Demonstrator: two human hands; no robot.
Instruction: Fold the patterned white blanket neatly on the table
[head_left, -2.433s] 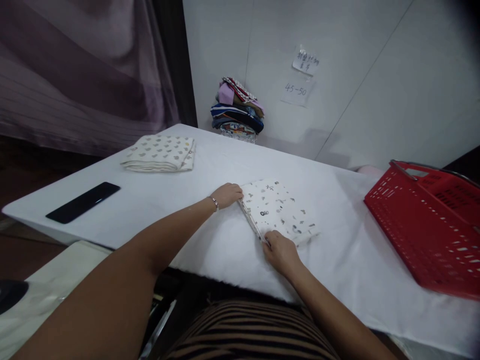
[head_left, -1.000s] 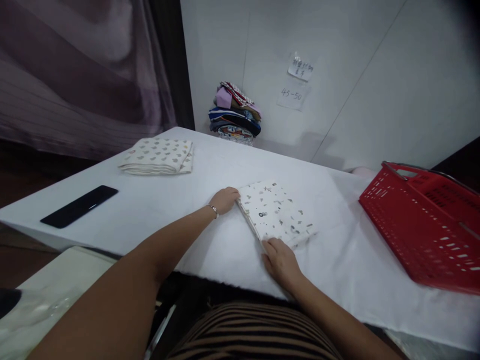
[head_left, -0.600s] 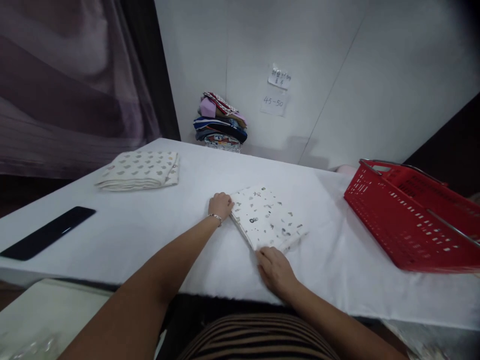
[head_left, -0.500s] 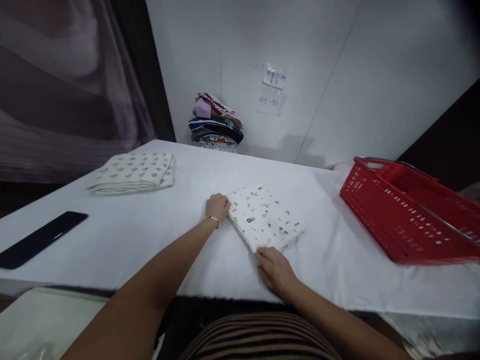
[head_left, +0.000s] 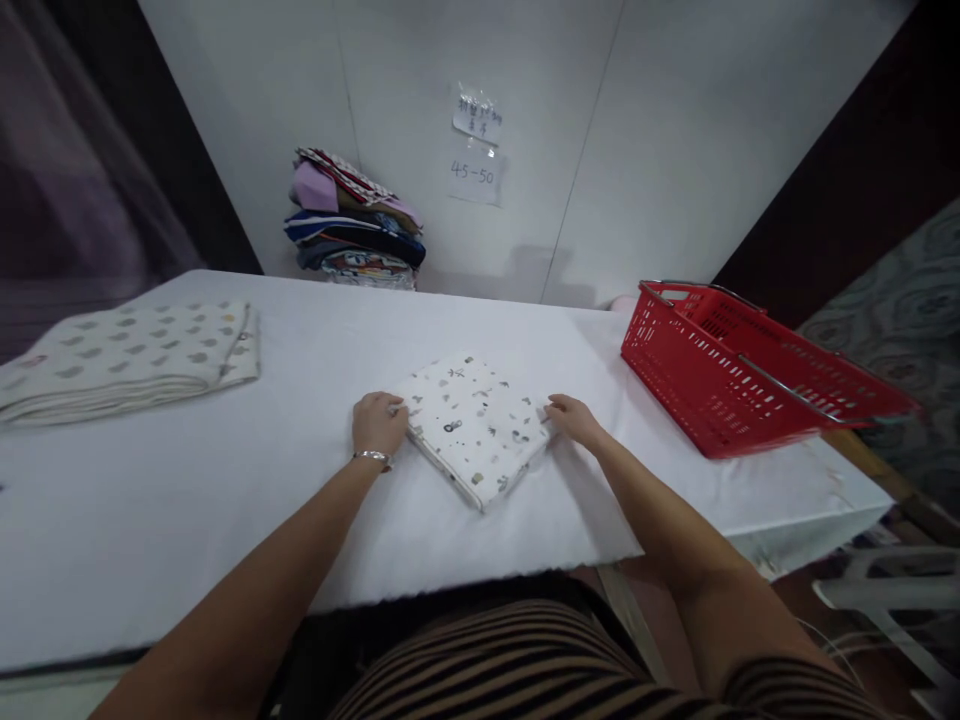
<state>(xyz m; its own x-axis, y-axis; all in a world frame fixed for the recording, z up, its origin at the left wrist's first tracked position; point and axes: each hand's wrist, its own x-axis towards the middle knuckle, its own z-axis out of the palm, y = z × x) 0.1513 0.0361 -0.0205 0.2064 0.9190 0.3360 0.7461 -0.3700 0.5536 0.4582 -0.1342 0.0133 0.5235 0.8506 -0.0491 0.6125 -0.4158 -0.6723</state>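
A folded white cloth [head_left: 480, 425] with small scattered prints lies on the white-covered table, turned so that one corner points at me. My left hand [head_left: 379, 424], with a bracelet at its wrist, has its fingers closed on the cloth's left corner. At the opposite corner, my right hand [head_left: 574, 418] pinches the fabric between thumb and fingers. Several layers show along the cloth's near left edge. Further left rests another folded cloth [head_left: 150, 350], cream with grey leaf-like prints, which neither hand touches.
A red plastic basket [head_left: 705, 370] with metal handles stands on the table [head_left: 315, 340] to the right. Against the wall at the back is a stack of folded fabrics [head_left: 356, 225]. Handwritten paper signs [head_left: 475, 175] hang beside it. A white chair [head_left: 892, 590] stands at lower right.
My right hand has moved from the near corner of the cloth to its right corner. My left hand stays at the left corner. The view has swung to the right.
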